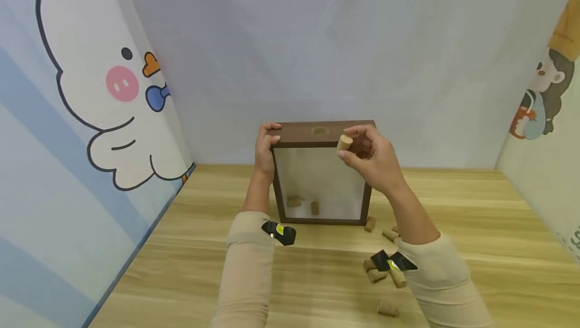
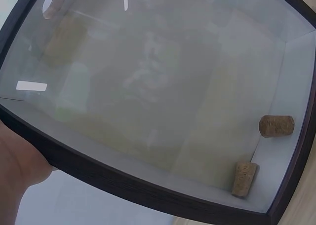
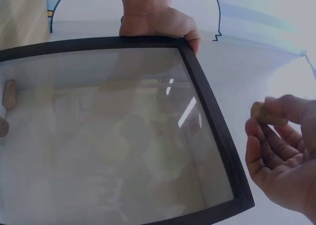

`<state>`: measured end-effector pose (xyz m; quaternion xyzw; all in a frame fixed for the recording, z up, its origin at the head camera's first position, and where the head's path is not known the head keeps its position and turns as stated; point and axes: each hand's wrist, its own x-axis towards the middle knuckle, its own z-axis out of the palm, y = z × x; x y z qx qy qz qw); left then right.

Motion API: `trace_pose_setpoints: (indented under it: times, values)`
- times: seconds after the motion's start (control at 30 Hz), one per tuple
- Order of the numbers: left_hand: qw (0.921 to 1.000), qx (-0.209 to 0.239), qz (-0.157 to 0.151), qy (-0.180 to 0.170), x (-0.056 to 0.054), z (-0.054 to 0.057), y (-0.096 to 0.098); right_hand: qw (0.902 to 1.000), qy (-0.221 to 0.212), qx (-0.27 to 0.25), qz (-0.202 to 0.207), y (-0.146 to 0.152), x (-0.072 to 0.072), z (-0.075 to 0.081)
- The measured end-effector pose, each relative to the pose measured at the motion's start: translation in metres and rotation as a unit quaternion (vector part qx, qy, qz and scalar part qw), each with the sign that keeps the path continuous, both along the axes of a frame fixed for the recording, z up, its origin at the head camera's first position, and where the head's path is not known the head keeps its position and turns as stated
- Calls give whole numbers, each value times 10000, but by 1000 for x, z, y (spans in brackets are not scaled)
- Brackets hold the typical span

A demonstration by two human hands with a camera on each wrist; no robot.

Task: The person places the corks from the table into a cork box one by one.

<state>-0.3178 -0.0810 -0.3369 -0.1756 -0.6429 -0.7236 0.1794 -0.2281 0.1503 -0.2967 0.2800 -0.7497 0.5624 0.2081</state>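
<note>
A dark brown wooden frame box [image 1: 294, 137] with a clear front stands upright on the table, a round hole [image 1: 319, 131] in its top. My left hand [image 1: 264, 153] grips the box at its upper left corner, fingers over the top edge. Between thumb and fingertips, my right hand [image 1: 379, 163] pinches a wine cork [image 1: 345, 142] just above the top's right part, to the right of the hole. Behind the clear front, one cork [image 2: 276, 126] and another cork [image 2: 244, 178] lie at the bottom of the box.
Several loose corks [image 1: 377, 275] lie on the wooden table [image 1: 181, 267] below my right forearm, one cork [image 1: 370, 224] close by the box's lower right corner. A pale curtain [image 1: 317, 56] hangs behind the box. Cartoon-printed panels [image 1: 104, 116] flank both sides.
</note>
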Motion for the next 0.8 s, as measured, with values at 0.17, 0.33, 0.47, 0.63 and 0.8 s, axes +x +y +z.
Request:
trace_pose_setpoints:
  times: [0.17, 0.33, 0.47, 0.63, 0.8]
  values:
    - [10000, 9, -35, 0, -2, -1, 2, 9994, -56, 93, -319, -3, -15, 17]
    - [10000, -18, -72, 7, -1, 1, 1, 9952, -756, 524, -348, -9, -32, 29]
    - [9998, 93, -166, 5, 7, 8, 2, 9861, -1231, 938, -600, -17, -48, 37]
    - [9994, 239, -237, 9, 22, 21, 4, 9725, -1855, 1071, -917, -24, -64, 45]
    - [9996, 201, -202, -66, 20, 18, 2, 9627, -2217, 1125, -1070, -28, -69, 46]
